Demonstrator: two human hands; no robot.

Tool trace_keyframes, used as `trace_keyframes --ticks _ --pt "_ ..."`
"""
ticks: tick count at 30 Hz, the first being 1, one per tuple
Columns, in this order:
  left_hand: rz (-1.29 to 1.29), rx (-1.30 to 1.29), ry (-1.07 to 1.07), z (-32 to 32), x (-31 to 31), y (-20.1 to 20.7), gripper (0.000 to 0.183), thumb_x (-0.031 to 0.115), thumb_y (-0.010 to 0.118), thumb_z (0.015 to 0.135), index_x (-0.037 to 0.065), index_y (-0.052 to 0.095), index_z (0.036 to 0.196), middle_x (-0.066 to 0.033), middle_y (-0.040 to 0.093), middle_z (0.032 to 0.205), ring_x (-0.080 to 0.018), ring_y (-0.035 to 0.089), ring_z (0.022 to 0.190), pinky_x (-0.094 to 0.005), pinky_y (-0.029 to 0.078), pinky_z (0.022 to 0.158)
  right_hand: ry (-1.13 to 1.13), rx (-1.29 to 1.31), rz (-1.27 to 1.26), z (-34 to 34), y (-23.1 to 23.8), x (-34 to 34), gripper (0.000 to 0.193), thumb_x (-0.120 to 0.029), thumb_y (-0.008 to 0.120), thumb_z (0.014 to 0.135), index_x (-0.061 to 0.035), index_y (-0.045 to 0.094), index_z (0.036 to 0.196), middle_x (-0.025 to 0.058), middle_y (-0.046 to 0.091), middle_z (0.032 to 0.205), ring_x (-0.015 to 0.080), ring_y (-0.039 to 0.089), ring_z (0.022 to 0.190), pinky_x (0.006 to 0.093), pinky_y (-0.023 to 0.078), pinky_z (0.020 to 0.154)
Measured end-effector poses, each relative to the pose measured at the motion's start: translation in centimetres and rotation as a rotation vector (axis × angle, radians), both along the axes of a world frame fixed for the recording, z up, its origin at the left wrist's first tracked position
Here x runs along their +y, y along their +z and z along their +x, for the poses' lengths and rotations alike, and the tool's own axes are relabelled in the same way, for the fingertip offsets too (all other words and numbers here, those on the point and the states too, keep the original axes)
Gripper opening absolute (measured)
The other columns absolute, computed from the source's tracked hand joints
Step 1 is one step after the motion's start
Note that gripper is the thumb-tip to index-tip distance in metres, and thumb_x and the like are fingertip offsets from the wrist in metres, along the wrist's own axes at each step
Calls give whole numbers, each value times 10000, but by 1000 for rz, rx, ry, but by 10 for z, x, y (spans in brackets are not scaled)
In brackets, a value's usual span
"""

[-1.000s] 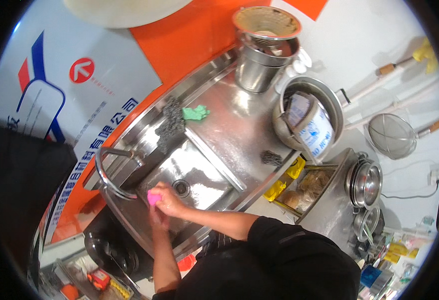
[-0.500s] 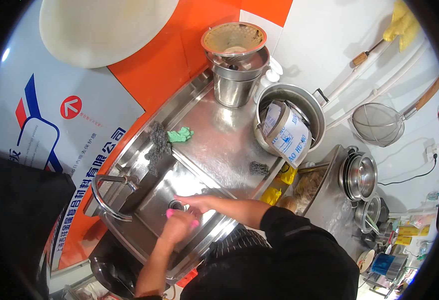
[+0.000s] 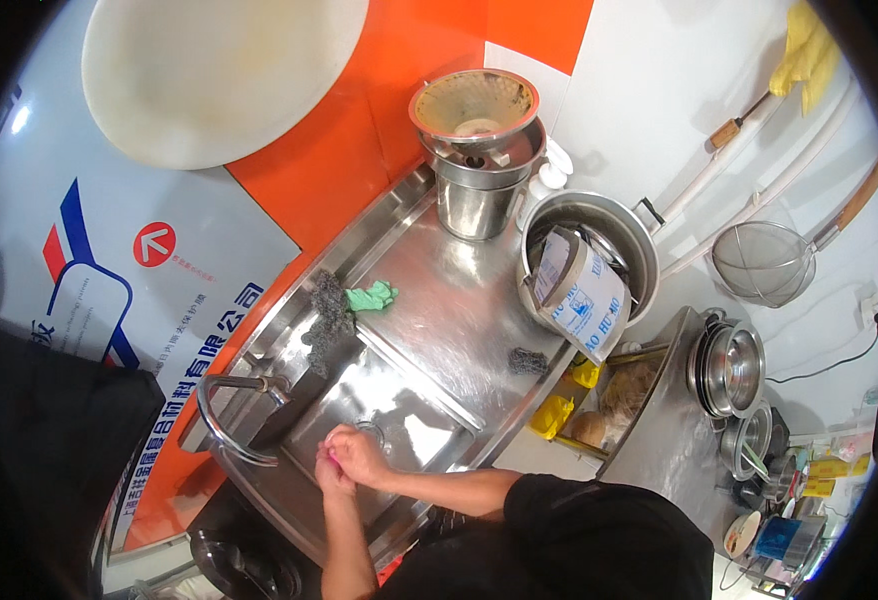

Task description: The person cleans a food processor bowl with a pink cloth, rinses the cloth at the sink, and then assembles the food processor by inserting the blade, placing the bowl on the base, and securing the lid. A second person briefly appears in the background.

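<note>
My left hand [image 3: 333,474] and my right hand [image 3: 361,460] are pressed together over the steel sink basin [image 3: 309,425], both closed. Between them only a small bit of a bright pink, soft-looking thing [image 3: 334,455] shows; the fingers cover the rest, so its kind is unclear. Just beyond the hands lies the round drain [image 3: 371,432]. A curved tap [image 3: 221,420] arches over the basin's left side. On the sink's back ledge are a dark scouring mesh [image 3: 331,320] and a crumpled green cloth [image 3: 372,296].
On the drainboard [image 3: 429,290] stand a steel bucket [image 3: 471,205] topped by a strainer, a large pot [image 3: 639,245] holding a printed sheet, and a steel scourer [image 3: 528,361]. Stacked bowls [image 3: 734,370] sit on the right counter. A wire skimmer [image 3: 764,262] hangs on the wall.
My hands have moved from beside the drain slightly left and nearer me. My right hand, earlier stretched out, has closed with the left over the pink thing, which now shows less.
</note>
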State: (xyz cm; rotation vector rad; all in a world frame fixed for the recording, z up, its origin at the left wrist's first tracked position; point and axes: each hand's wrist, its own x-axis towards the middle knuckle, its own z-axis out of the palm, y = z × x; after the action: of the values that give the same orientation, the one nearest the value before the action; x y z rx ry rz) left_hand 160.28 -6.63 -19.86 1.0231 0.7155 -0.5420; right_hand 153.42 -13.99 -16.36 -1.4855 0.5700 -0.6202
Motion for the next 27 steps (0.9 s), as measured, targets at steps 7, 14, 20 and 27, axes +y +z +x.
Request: trace_keyframes --ticks 7,14,20,27 --pt "-320 83 -1198 54 -7 58 275 308 569 1051 42 627 1022 42 417 578 -62 368 476 -236 318 433 496 -582 -870 -20 31 -10 118 -175 617 713 -97 596 627 66 562 748 281 579 824 375 511 723" --pt "395 -25 -1662 33 -22 32 377 370 597 1025 59 662 822 22 443 549 -98 377 478 -286 327 451 926 -451 -1247 -15 -44 28 144 -244 638 701 -133 641 610 69 638 739 273 635 773 404 528 674" --pt "877 -854 -1838 7 -14 -23 393 346 605 979 -22 741 973 -173 749 859 -315 715 801 -423 544 739 984 -247 -1311 -12 -118 70 135 -207 622 712 -110 685 643 107 688 699 290 678 685 464 531 639" --pt "1132 -1032 -1741 -11 -10 -50 311 298 659 935 12 734 1029 -246 723 962 -401 712 944 -464 549 818 1125 -232 -1294 -20 -114 55 171 -239 630 727 -101 693 648 107 697 714 307 689 724 484 531 658"
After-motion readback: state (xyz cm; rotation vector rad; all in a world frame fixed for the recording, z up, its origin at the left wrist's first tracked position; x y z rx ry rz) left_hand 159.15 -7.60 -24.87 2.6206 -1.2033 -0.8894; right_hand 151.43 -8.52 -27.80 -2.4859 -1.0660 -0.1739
